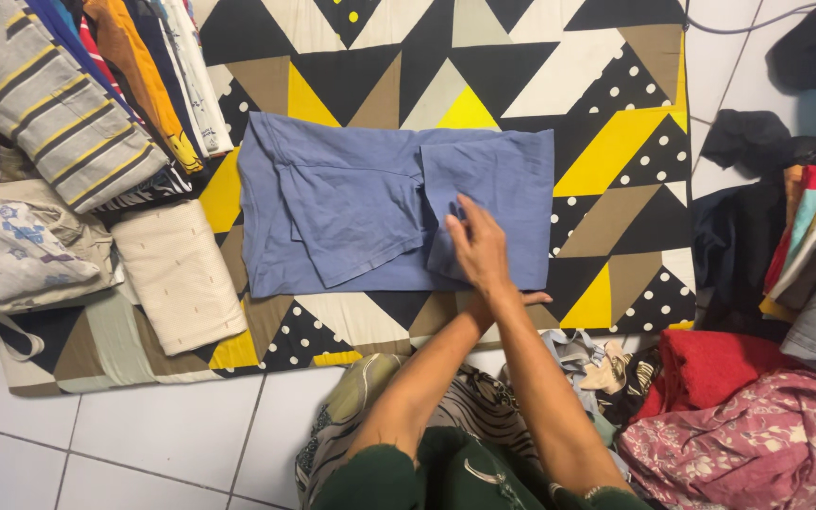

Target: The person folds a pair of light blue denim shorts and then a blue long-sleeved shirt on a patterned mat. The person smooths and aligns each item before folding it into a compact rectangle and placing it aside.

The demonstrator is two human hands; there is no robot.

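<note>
Right hand open, flat, pressing folded blue shirt on patterned mat. Left hand mostly hidden under right forearm, grip unclear. Red cloth near right.

Even, fairly bright indoor light falls from above; shadows are soft and short. The picture is sharp throughout, with slight bending at the edges and no glare.
</note>
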